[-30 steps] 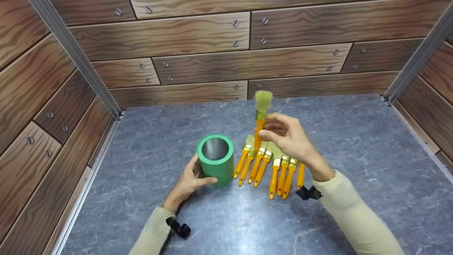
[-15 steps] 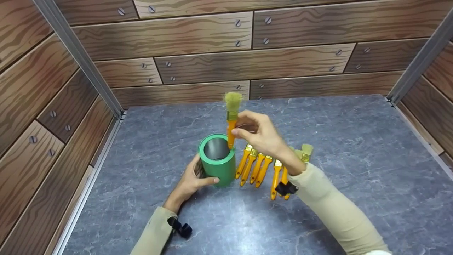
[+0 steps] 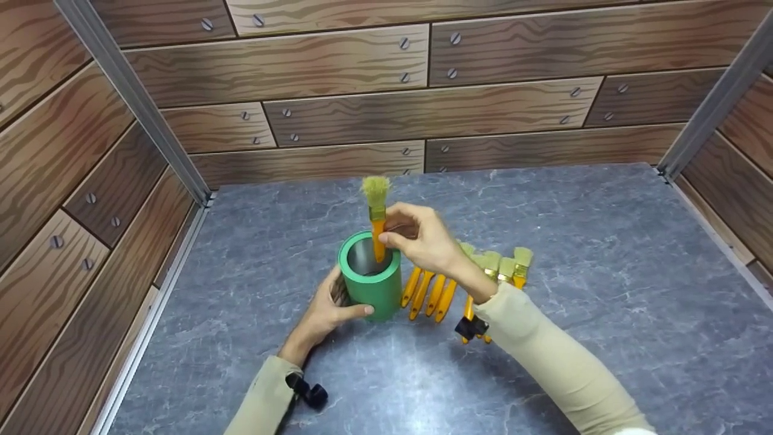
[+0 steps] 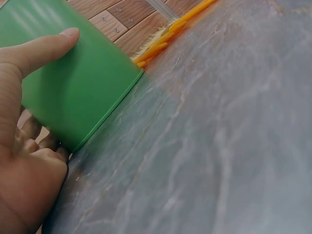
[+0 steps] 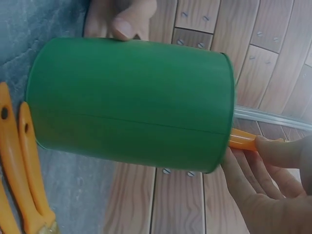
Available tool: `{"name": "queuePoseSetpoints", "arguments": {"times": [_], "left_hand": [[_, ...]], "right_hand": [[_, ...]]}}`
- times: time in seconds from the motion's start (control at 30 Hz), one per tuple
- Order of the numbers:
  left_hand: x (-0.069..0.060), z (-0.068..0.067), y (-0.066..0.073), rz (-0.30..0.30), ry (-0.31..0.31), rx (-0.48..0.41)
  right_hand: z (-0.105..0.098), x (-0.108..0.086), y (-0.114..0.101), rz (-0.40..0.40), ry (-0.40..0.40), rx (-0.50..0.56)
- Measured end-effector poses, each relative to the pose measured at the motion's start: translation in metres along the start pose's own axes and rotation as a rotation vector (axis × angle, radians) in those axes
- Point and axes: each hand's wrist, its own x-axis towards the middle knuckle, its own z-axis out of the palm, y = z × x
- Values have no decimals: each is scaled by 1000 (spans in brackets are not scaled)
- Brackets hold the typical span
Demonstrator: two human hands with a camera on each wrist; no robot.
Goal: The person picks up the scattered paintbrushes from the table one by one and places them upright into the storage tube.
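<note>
A marbled tabletop (image 3: 253,272) held a green cylinder (image 3: 377,293), upright, with orange-handled paintbrushes (image 3: 434,297) lying to its right. As I looked on, a person's left hand (image 3: 324,313) wrapped the cylinder; the right hand (image 3: 427,243), at its open top, pinched one brush (image 3: 377,212), bristles up, the handle's end inside.

Right grip (image 3: 426,240) and paintbrush (image 3: 377,208) lower, farther left — handle tip (image 3: 379,255) now inside green cup (image 3: 375,295)

The green container (image 3: 377,297) looks smooth, the brush handle (image 5: 242,140) glossy
</note>
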Motion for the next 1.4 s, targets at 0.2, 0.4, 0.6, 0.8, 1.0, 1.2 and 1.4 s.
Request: {"name": "queuePoseSetpoints", "arguments": {"times": [0.2,0.4,0.6,0.8,1.0,1.2,1.4], "left_hand": [[-1,1,0,-8,1,1],[-1,0,2,-6,9,14],[0,0,2,-11,-1,13],[1,0,3,-5,11,8],[1,-1,4,-13,20,19],[0,-1,3,-17,27,21],[-2,0,2,-23,31,19]], "right_hand": [[4,-4,6,24,15,-30],[4,-1,6,8,6,32],[4,-1,7,4,-3,96],[2,-2,4,-8,-2,66],[-7,-7,-1,-22,2,17],[-17,-18,-3,-5,-1,3],[-28,-36,5,43,19,-23]]}}
